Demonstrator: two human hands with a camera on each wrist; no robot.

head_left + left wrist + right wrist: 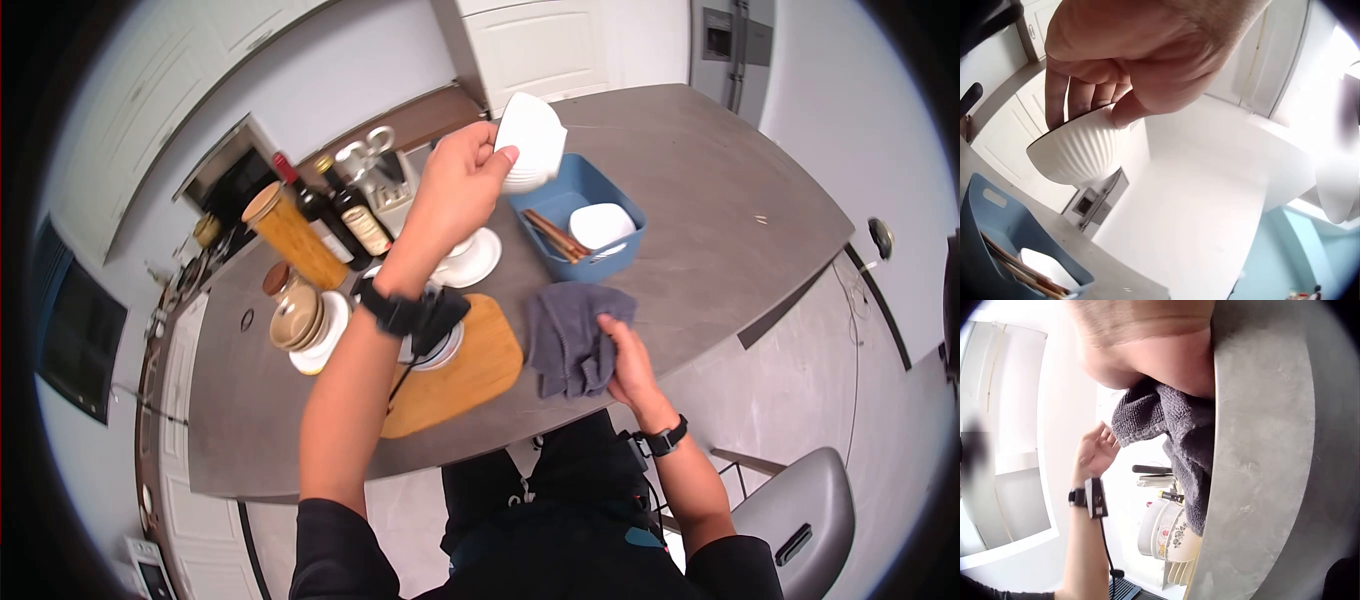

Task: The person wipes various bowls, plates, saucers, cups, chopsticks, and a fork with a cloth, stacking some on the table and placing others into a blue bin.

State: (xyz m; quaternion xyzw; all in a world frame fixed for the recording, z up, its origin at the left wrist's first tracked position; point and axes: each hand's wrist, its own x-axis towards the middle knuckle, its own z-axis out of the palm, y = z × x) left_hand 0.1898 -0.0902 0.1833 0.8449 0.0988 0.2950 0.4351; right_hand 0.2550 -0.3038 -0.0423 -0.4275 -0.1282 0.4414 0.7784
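My left hand [460, 180] is raised over the table and pinches a white bowl [530, 138] by its rim, thumb outside and fingers inside. The bowl's ribbed outer wall [1079, 153] shows in the left wrist view. Just below and to the right of it stands a blue bin [625, 258]. In the bin are a white square-looking bowl [600, 225] and some brown wooden sticks [555, 235]. Near the table's front edge, my right hand [628, 365] grips a crumpled dark grey towel [570, 330], its thumb on top.
Left of the towel lies a wooden cutting board [490, 345] with stacked bowls [445, 350] on it. Behind are white plates [480, 262], two wine bottles [360, 220] and a tall jar [295, 235]. Beige bowls [295, 322] stand far left. A grey chair [815, 500] is at right.
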